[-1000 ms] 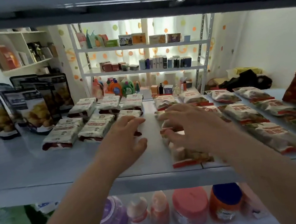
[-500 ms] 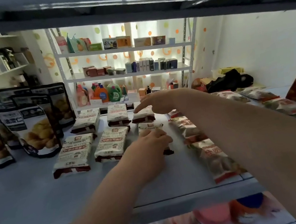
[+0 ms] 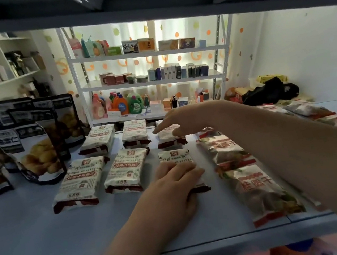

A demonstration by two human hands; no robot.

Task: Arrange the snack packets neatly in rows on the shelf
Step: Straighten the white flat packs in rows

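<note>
I am laying my left hand (image 3: pixel 173 185) on the near end of the front-right white packet (image 3: pixel 175 156), fingers (image 3: pixel 188 168) pressed together flat across its top; I cannot tell whether my thumb is gripping its edge. I am reaching my right hand (image 3: pixel 186 120) over the back-right white packet (image 3: pixel 169 137), fingers straight and loosely spread, the forefinger pointing left. The 6 white packets are lying on the grey shelf (image 3: pixel 26 238) in 2 rows of 3, with the other front ones (image 3: pixel 81 180) (image 3: pixel 125 169) to my left. Clear packets with red lettering (image 3: pixel 261 187) are lying just beside them on the right. Dark pouches (image 3: pixel 33 146) are standing upright at the left.
</note>
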